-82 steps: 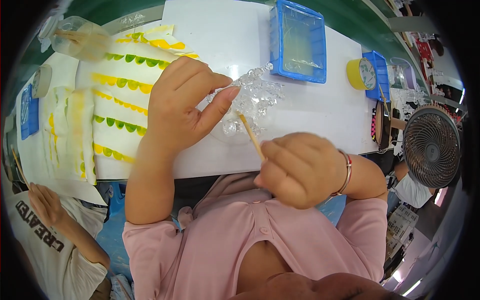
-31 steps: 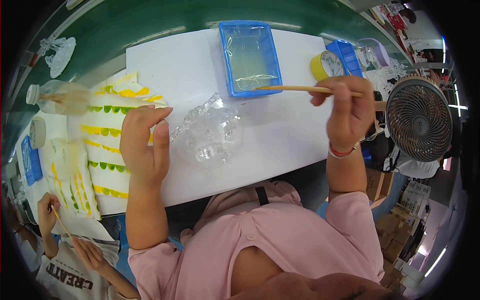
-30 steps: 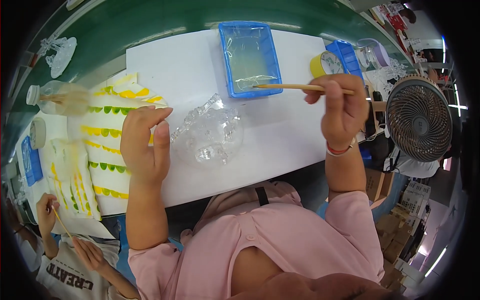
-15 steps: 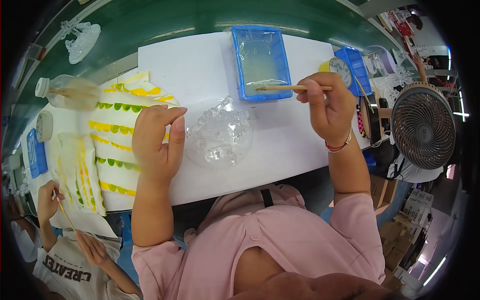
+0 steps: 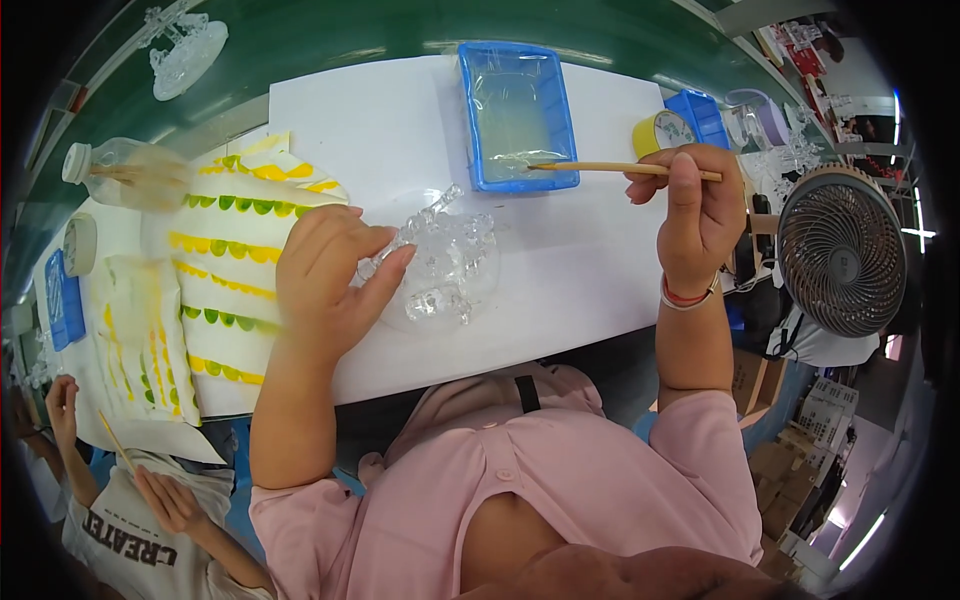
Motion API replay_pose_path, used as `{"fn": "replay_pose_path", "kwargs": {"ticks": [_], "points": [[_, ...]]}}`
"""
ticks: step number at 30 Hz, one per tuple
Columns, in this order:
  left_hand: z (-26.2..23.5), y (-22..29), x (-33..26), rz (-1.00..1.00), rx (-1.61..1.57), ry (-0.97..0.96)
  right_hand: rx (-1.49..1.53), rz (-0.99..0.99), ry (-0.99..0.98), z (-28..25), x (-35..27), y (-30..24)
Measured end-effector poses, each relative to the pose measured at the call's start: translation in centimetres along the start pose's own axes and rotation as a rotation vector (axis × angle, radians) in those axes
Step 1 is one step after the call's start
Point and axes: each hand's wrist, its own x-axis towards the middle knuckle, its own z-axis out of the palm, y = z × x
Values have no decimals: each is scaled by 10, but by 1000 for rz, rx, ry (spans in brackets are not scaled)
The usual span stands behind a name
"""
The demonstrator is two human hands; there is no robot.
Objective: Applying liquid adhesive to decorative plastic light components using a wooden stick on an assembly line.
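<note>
My left hand (image 5: 330, 275) rests on the white table (image 5: 560, 260) and holds the left edge of a clear, knobbly glass ornament (image 5: 445, 265) that lies flat. My right hand (image 5: 695, 215) grips a thin wooden brush (image 5: 600, 168) held level, its tip reaching into the near right corner of a blue plastic tray (image 5: 515, 115) with pale liquid in it. The brush tip touches the liquid near the tray's front wall.
Sheets with yellow and green scalloped stripes (image 5: 235, 260) lie left of my hand. A plastic bottle with sticks (image 5: 125, 175) lies far left. A yellow round tin (image 5: 660, 130), a small blue box (image 5: 705, 115) and a fan (image 5: 840, 250) stand to the right. Another person (image 5: 120, 500) sits lower left.
My right hand has carried the brush from beside the ornament up to the blue tray and lowered its tip into the liquid. My left hand has stayed on the ornament.
</note>
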Motion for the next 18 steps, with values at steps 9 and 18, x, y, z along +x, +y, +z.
{"fn": "replay_pose_path", "kwargs": {"ticks": [9, 18], "points": [[-7, -4, 3, -31, -75, 28, 262, -101, 177, -9, -25, -29], [-6, -5, 2, -28, -73, 37, 157, -33, -146, 12, -50, -35]]}}
